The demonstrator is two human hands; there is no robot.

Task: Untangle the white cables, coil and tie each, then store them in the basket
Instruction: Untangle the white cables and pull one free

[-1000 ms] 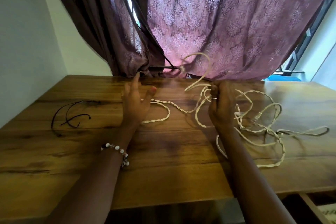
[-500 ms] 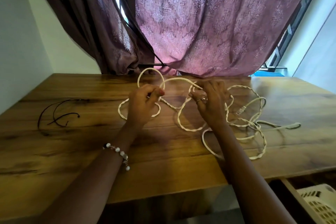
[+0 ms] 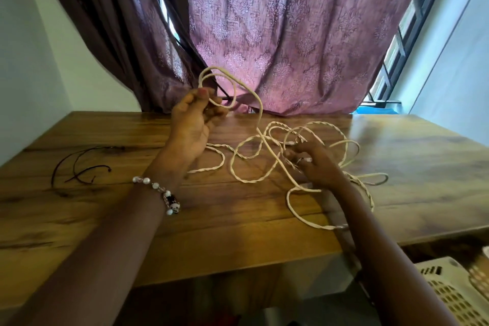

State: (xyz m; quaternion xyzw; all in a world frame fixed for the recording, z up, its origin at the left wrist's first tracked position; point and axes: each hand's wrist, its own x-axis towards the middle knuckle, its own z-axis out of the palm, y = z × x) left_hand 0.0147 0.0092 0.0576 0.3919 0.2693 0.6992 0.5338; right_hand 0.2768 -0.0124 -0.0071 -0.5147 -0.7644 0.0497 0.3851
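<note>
One long brown wooden table serves as the reference. On it, right of centre, lies one tangle of white twisted cables; the number of separate cables in it cannot be told. Two hands are at work. The left hand is raised above the table's far edge, its thumb and curled fingers pinching two small loops of the white cable, which stand up in front of the one mauve patterned curtain; a strand runs from these loops down to the tangle. The left wrist carries one beaded bracelet. The right hand rests low on the tangle, fingers bent into the strands; whether it grips a strand cannot be told. One thin dark cord lies on the table's left part, well apart from the cables. One cream perforated plastic basket sits below the table's near right corner.
</note>
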